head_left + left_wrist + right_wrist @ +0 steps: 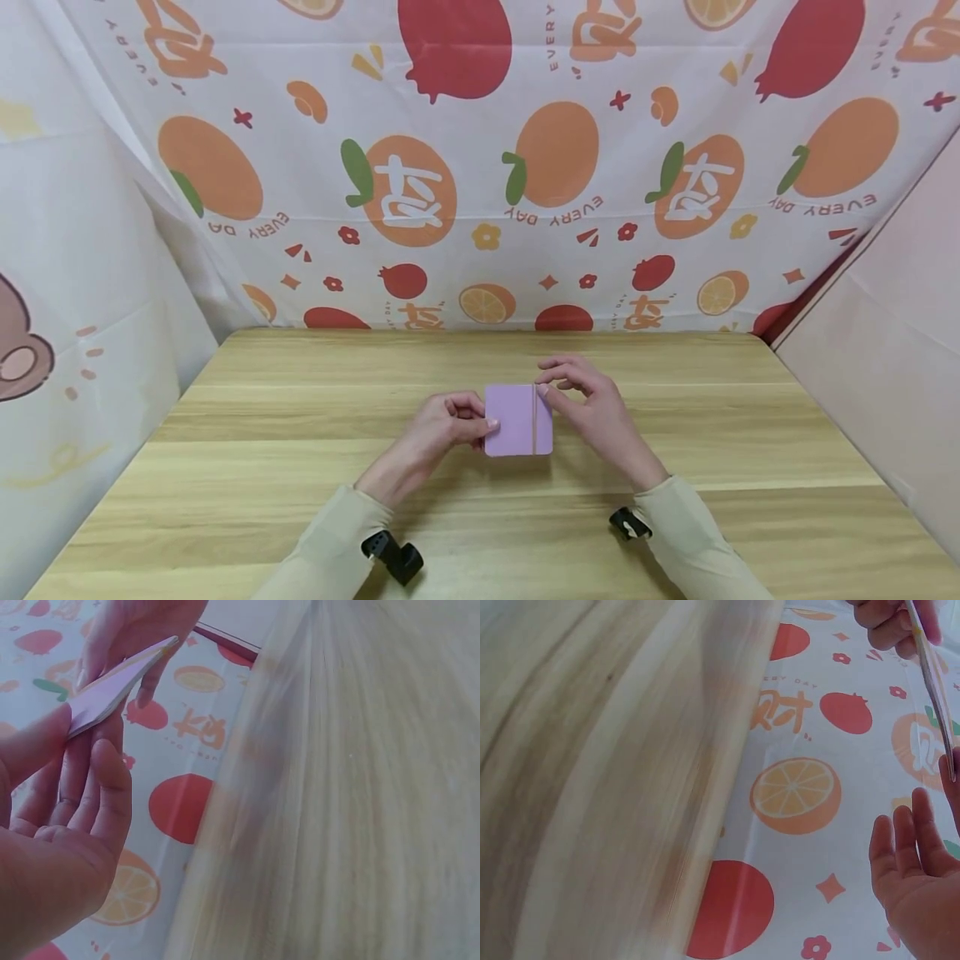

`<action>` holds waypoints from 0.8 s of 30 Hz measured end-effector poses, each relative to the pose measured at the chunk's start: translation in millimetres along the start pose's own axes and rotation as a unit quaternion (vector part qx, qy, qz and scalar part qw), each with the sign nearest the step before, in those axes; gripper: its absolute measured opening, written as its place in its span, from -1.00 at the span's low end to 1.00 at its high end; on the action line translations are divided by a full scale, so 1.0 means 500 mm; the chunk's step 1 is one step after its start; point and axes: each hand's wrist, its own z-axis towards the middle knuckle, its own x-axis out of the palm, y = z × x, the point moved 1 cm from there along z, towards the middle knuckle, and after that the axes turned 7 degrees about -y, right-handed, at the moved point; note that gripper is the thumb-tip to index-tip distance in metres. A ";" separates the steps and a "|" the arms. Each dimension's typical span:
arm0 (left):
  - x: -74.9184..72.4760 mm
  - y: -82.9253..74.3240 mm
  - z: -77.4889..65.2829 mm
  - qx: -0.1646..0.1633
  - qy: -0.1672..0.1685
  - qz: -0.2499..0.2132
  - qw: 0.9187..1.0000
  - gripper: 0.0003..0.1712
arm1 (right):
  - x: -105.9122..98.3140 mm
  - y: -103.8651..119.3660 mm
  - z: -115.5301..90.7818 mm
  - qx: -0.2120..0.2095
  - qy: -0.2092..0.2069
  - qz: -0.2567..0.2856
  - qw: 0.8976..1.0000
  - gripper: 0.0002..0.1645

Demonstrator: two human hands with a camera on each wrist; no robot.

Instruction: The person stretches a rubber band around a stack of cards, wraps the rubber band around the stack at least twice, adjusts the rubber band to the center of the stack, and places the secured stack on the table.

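Note:
A small square purple notebook (510,419) is held up above the wooden table, with a brownish elastic band (534,437) running down near its right side. My left hand (438,429) pinches its left edge, thumb on the cover and fingers behind. At the top right corner, the thumb of my right hand (596,412) touches the cover beside the band. The other right fingers extend away from the notebook, fairly straight and spread in the right wrist view. Seen almost edge-on in the left wrist view, the notebook (109,694) looks thin and closed.
The wood-grain table (285,467) stretches out on both sides of the hands. Behind it hangs a white cloth (480,275) printed with fruit, and pale sheets (892,333) flank the sides. Black wrist cameras (393,557) sit on both sleeves.

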 end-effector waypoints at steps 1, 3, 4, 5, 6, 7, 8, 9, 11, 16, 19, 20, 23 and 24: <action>0.002 0.000 0.001 -0.004 0.001 -0.005 1.000 -0.86 | -0.002 0.008 -0.002 0.001 0.000 0.000 1.000 -0.89; 0.004 0.002 0.003 -0.009 0.001 -0.016 1.000 -0.85 | -0.004 0.015 -0.004 0.002 0.000 0.001 1.000 -0.90; 0.006 0.002 0.003 -0.011 0.002 -0.020 1.000 -0.85 | -0.005 0.016 -0.004 0.002 0.000 0.004 1.000 -0.90; 0.007 0.002 0.004 -0.013 0.003 -0.023 1.000 -0.85 | -0.006 0.017 -0.004 0.002 0.001 0.006 1.000 -0.91; 0.007 0.001 0.004 -0.013 0.005 -0.025 1.000 -0.85 | -0.007 0.017 -0.004 0.001 0.002 0.009 1.000 -0.91; 0.007 0.001 0.004 -0.012 0.006 -0.026 1.000 -0.84 | -0.007 0.017 -0.004 0.001 0.004 0.014 1.000 -0.91; 0.007 0.000 0.004 -0.012 0.008 -0.024 1.000 -0.84 | -0.008 0.016 -0.003 0.002 0.006 0.022 1.000 -0.91; 0.007 -0.001 0.003 -0.012 0.010 -0.021 1.000 -0.83 | -0.008 0.015 -0.002 0.003 0.009 0.029 1.000 -0.91; 0.005 -0.003 0.003 -0.014 0.012 -0.018 1.000 -0.82 | -0.008 0.013 -0.001 0.005 0.014 0.041 0.999 -0.91; 0.004 -0.003 -0.001 -0.011 0.023 -0.003 1.000 -0.80 | -0.006 0.007 0.001 0.016 0.022 0.058 0.998 -0.93; 0.006 -0.002 -0.002 -0.006 0.023 0.008 1.000 -0.81 | -0.005 0.004 0.003 0.021 0.026 0.064 0.997 -0.93; 0.007 -0.002 -0.003 -0.004 0.022 0.011 1.000 -0.80 | -0.005 0.004 0.004 0.022 0.027 0.065 0.997 -0.93; 0.009 -0.001 -0.003 -0.005 0.018 0.013 1.000 -0.80 | -0.003 -0.007 0.006 0.026 0.029 0.071 0.997 -0.93; 0.010 -0.001 -0.003 -0.006 0.018 0.012 1.000 -0.80 | -0.002 -0.017 0.007 0.026 0.028 0.070 0.997 -0.93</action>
